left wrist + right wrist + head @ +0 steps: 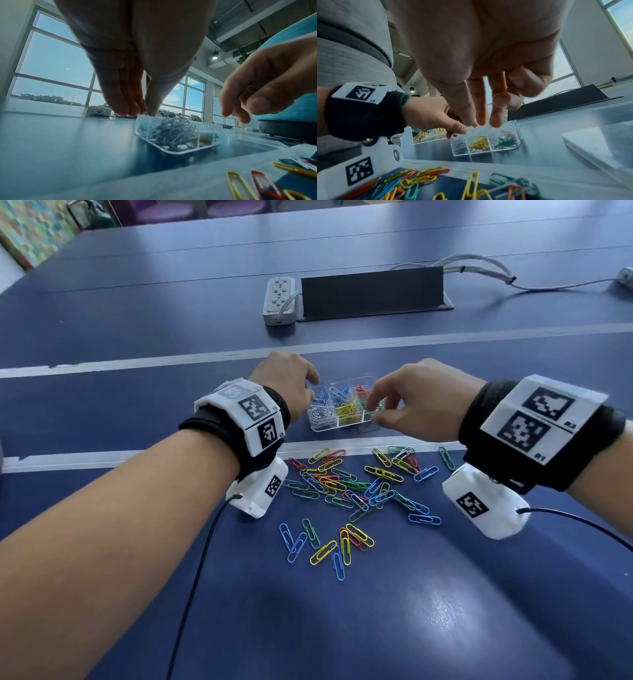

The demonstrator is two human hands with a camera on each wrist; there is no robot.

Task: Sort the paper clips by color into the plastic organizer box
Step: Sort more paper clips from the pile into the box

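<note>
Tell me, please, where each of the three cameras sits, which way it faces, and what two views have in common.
Head: worn on the head, looking forward and down at the box, the loose clips and both forearms, left hand and right hand.
Left wrist: low over the table, looking along the left hand toward the box and windows.
Right wrist: low, looking along the right hand at the box; the left hand shows.
Shared: both wrist views show the box and the opposite hand.
</note>
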